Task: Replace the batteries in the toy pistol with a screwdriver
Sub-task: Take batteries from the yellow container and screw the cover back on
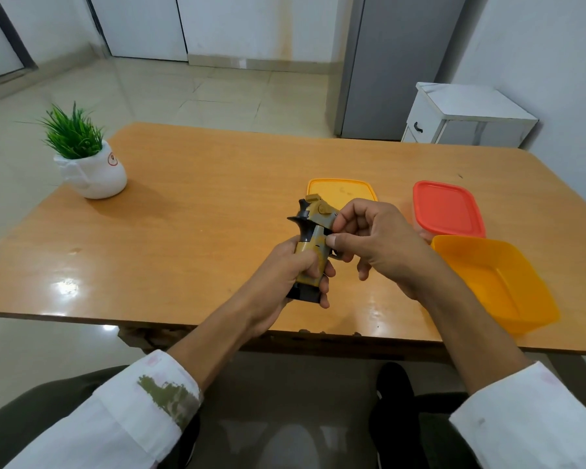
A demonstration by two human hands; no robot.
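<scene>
The left hand (285, 275) gripped the toy pistol (313, 231) by its handle, steadying it just above the counter (200, 198), while the right hand (376, 242) pinched its side near the trigger, likely hunting the battery cover; no screwdriver was in view

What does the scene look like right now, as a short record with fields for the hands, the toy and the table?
left hand: grips the toy pistol by its handle, above the table
right hand: fingers curled on the pistol's upper body
containers: open yellow tub, red-lidded box, loose yellow lid, all on the right
other: potted plant, table's far left
screwdriver: not in view
</scene>
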